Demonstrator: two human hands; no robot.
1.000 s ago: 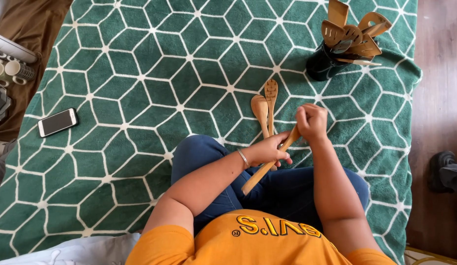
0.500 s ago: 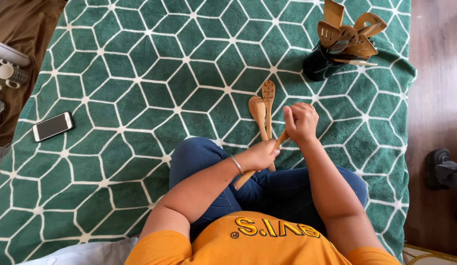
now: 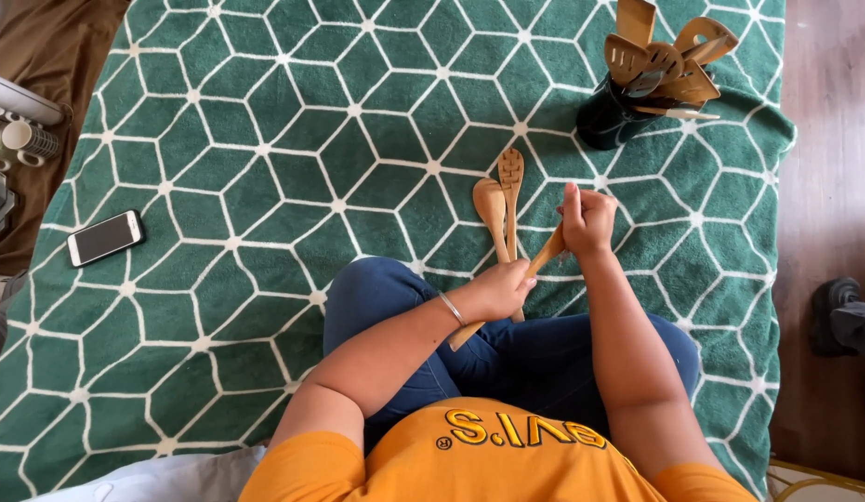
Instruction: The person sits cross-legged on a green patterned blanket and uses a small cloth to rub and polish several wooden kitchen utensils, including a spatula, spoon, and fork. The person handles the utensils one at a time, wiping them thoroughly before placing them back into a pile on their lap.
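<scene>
Over the green blanket with white hexagon lines [image 3: 265,167], both hands grip one long pale wooden utensil [image 3: 544,256].

Seen from the head camera, the left hand [image 3: 502,288] is closed around the utensil's middle and the right hand [image 3: 588,221] is curled tight over its upper end, so that end is hidden and I cannot tell its shape. Its long axis slants from lower left, over the blue-jeaned lap, up to the right. Just beyond lie a wooden spoon [image 3: 491,209] and a slotted wooden spatula [image 3: 511,191], pointing away. A dark holder full of wooden utensils [image 3: 618,112] stands farther off; a white-edged smartphone [image 3: 104,238] lies far left.
</scene>
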